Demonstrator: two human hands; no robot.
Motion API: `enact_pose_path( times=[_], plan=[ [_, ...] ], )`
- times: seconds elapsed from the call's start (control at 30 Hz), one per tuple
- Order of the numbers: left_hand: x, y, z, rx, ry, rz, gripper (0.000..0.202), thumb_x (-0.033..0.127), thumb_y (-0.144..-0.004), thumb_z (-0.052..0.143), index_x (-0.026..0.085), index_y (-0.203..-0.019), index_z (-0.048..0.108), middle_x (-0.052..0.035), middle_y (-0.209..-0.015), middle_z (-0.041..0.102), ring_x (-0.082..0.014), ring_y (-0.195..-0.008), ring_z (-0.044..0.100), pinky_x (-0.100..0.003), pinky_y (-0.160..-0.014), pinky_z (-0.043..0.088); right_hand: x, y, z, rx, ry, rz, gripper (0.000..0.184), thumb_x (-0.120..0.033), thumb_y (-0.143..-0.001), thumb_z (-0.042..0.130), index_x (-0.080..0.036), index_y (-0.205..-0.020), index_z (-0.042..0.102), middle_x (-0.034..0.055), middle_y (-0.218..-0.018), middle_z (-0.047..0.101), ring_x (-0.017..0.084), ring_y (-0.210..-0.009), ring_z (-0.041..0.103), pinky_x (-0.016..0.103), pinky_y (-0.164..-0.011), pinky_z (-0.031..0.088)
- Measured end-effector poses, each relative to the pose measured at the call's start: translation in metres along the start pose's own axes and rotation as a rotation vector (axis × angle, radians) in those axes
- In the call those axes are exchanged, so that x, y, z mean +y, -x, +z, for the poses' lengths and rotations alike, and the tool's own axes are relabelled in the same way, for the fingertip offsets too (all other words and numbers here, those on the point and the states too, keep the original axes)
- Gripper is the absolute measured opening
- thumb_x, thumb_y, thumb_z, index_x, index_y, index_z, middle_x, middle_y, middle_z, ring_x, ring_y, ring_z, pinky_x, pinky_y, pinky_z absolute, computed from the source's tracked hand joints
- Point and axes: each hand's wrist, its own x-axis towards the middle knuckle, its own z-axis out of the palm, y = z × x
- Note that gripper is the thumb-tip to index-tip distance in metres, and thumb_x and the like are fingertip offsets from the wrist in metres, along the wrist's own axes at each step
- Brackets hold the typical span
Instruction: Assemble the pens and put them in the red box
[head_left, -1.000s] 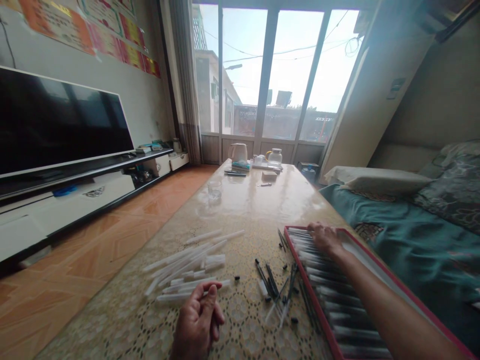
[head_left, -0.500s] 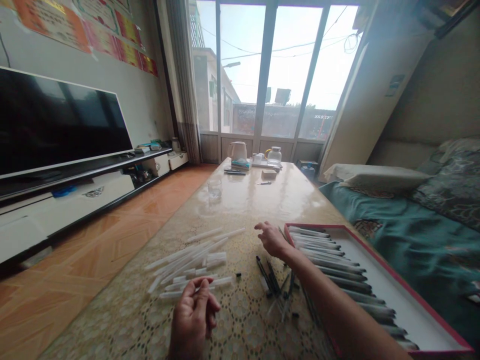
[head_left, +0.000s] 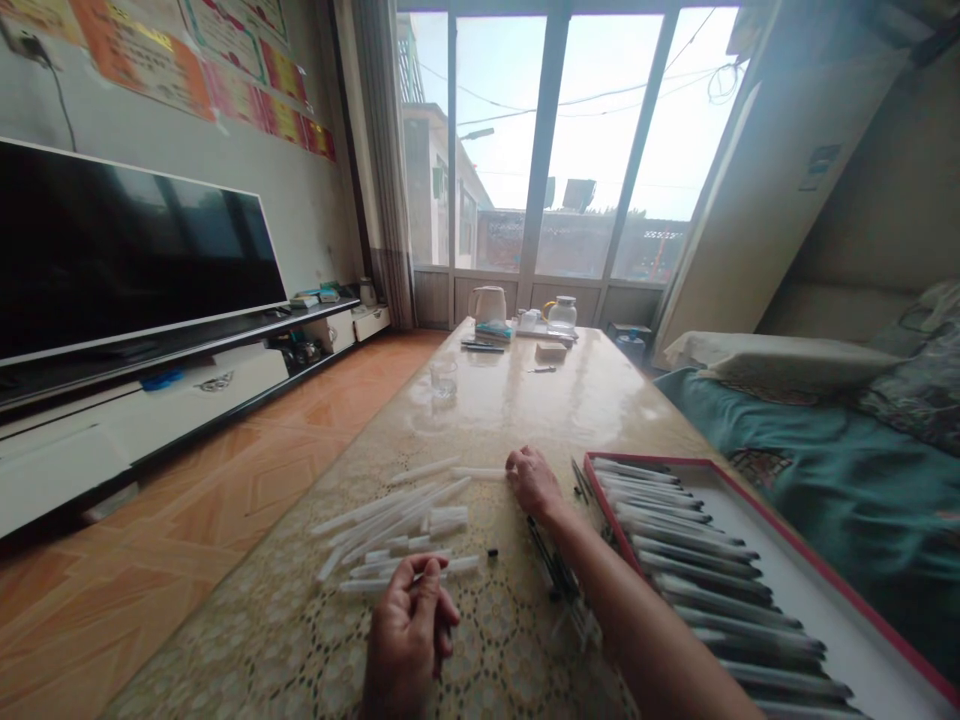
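One long, patterned table (head_left: 525, 425) is stretching away in front of me, and a wide television (head_left: 142, 255) is standing on the cabinet to my left. On the table's right side, a red-rimmed box (head_left: 787, 565) is lying near me. At the far end, a pale kettle (head_left: 490, 303) and a glass jug (head_left: 562, 316) are standing near each other.

My right hand (head_left: 534, 482) is reaching across in front of the box, and its fingers are closing on the right end of a clear tube (head_left: 480, 473) above the middle of the table. My left hand (head_left: 415, 620) is resting nearer to me, curled in, with the thumb lying against the index finger; I cannot tell whether it is touching the tubes behind it.

Slim pens (head_left: 701, 550) with dark ends are lying side by side in the box. More clear tubes (head_left: 390, 520) are lying in a loose pile beyond my left hand, with short clear caps (head_left: 448, 520) at their right. Thin dark refills (head_left: 551, 570) are lying scattered, partly hidden by my right forearm. One tiny black plug (head_left: 492, 552) is sitting between them and the caps.
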Motion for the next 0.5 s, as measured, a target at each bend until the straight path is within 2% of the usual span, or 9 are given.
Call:
enact_pose_path(
  times=[0.1, 0.17, 0.3, 0.37, 0.5],
  plan=[
    [0.0, 0.002, 0.001, -0.026, -0.036, 0.04, 0.039, 0.056, -0.073, 0.054, 0.019, -0.085, 0.052, 0.007, -0.047, 0.053, -0.0061, -0.03, 0.038, -0.015, -0.028, 0.027, 0.004, 0.024, -0.021, 0.016, -0.062, 0.041, 0.017, -0.027, -0.09, 0.05, -0.013, -0.097, 0.059, 0.0027, -0.09, 0.063, 0.015, -0.079, 0.061, 0.032, -0.071, 0.05],
    [0.002, 0.004, 0.002, -0.051, -0.064, 0.088, 0.034, 0.052, -0.075, 0.055, 0.019, -0.084, 0.055, 0.0047, -0.053, 0.056, -0.0086, -0.036, 0.045, -0.018, -0.032, 0.034, 0.006, 0.046, -0.039, 0.03, -0.119, 0.063, 0.015, -0.02, -0.09, 0.045, -0.014, -0.088, 0.059, 0.0012, -0.072, 0.062, 0.014, -0.066, 0.062, 0.026, -0.063, 0.047],
    [0.007, 0.01, 0.005, -0.062, -0.209, 0.296, 0.025, 0.039, -0.076, 0.059, 0.02, -0.092, 0.062, -0.0021, -0.074, 0.063, -0.0149, -0.062, 0.059, -0.024, -0.056, 0.049, 0.002, 0.1, -0.072, 0.032, -0.223, 0.064, 0.011, -0.022, -0.087, 0.045, -0.016, -0.088, 0.055, -0.0005, -0.069, 0.06, 0.012, -0.061, 0.06, 0.022, -0.057, 0.044],
    [0.008, 0.013, 0.006, -0.141, -0.321, 0.415, 0.024, 0.034, -0.076, 0.061, 0.021, -0.096, 0.066, -0.0041, -0.085, 0.062, -0.0149, -0.066, 0.058, -0.025, -0.062, 0.049, -0.005, 0.126, -0.082, -0.017, -0.333, 0.042, 0.01, -0.023, -0.086, 0.047, -0.018, -0.083, 0.056, -0.0015, -0.067, 0.057, 0.012, -0.06, 0.056, 0.02, -0.054, 0.042],
    [0.007, 0.021, 0.008, -0.381, -0.512, 0.517, 0.027, 0.031, -0.074, 0.064, 0.025, -0.1, 0.068, -0.0046, -0.084, 0.058, -0.0133, -0.061, 0.054, -0.023, -0.055, 0.046, -0.024, 0.162, -0.087, -0.077, -0.457, 0.01, 0.008, -0.022, -0.084, 0.05, -0.019, -0.08, 0.056, -0.0014, -0.069, 0.056, 0.012, -0.062, 0.053, 0.021, -0.057, 0.04]
  ],
)
